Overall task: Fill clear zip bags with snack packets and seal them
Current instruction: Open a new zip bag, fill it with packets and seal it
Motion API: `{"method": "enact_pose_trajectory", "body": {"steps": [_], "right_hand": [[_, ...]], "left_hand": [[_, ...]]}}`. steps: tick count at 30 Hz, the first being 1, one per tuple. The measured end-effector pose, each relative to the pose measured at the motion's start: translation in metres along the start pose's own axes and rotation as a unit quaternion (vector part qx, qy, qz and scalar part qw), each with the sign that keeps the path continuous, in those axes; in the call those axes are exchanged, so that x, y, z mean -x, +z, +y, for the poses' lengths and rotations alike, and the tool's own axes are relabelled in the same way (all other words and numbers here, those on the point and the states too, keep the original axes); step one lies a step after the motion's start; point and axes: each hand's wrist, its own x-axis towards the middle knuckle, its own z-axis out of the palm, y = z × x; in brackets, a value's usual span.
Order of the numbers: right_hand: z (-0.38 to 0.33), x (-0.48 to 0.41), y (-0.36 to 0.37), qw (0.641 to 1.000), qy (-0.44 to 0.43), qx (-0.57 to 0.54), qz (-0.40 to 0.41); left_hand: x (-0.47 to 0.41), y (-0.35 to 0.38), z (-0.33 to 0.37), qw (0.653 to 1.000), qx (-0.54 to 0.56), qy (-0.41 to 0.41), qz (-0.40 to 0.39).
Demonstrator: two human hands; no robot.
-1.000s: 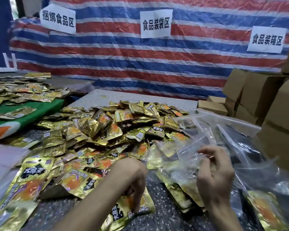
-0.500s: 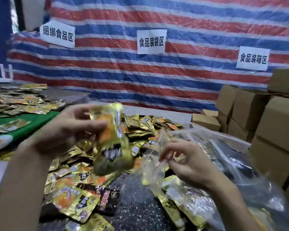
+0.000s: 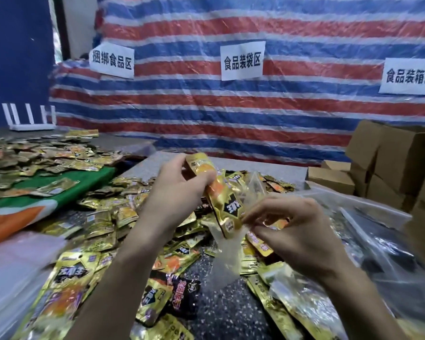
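My left hand [image 3: 179,190] grips a gold snack packet [image 3: 221,195] by its upper end, holding it above the table. The packet's lower end pokes into the mouth of a clear zip bag [image 3: 228,246]. My right hand [image 3: 290,229] pinches the bag's open rim just right of the packet. The bag hangs down below both hands, with at least one gold packet showing through it. A big heap of gold snack packets [image 3: 103,222] covers the speckled table [image 3: 221,307] under and left of my arms.
More clear bags [image 3: 378,241] lie piled at the right. Brown cardboard boxes [image 3: 388,173] stack at the far right. A second table with a green cloth [image 3: 59,190] and more packets stands at the left. A striped tarp with paper signs [image 3: 242,60] closes the back.
My left hand picked a packet from the heap, raised it, and carried it right to the bag's mouth. My right hand lifted the bag and holds its rim open.
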Motion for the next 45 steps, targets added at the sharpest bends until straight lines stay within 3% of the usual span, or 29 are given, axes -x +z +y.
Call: {"method": "enact_pose_trajectory", "body": {"steps": [3,5,12,16,22,28,31,38,40,43,45], "right_hand": [[-0.003,0.0,0.006,1.0,-0.009,-0.01,-0.024],[-0.002,0.001,0.008,0.999,-0.006,-0.022,-0.033],[0.008,0.002,0.001,0.999,0.035,-0.021,0.01],[0.012,0.003,-0.003,0.999,0.035,0.0,0.005],[0.012,0.005,0.004,1.0,0.017,0.023,0.0],[0.017,0.006,0.0,0.998,0.027,0.05,-0.025],[0.017,0.006,-0.006,0.997,0.029,0.063,-0.036],[0.016,0.004,-0.015,0.999,0.039,0.013,-0.019],[0.016,0.004,-0.014,0.999,0.045,0.008,-0.005],[0.017,0.004,-0.009,0.998,0.056,0.022,-0.007],[0.018,0.004,-0.008,0.998,0.061,0.028,-0.004]], "left_hand": [[0.005,0.012,-0.002,0.996,0.035,-0.01,-0.076],[0.005,0.016,-0.006,0.996,0.009,0.001,-0.087],[0.002,0.016,-0.01,0.993,-0.066,0.092,-0.022],[0.004,0.021,-0.01,0.997,0.035,0.001,-0.068],[0.006,0.03,-0.014,0.989,0.009,-0.113,-0.091],[0.01,0.03,-0.012,0.992,-0.119,0.035,-0.038],[0.014,0.035,-0.01,0.988,-0.134,0.077,-0.021],[0.005,0.031,-0.015,0.983,-0.043,-0.055,-0.173],[0.002,0.026,-0.017,0.962,-0.061,-0.101,-0.246],[0.003,0.018,-0.018,0.902,-0.021,-0.193,-0.386],[0.001,0.014,-0.019,0.885,0.005,-0.205,-0.417]]}}
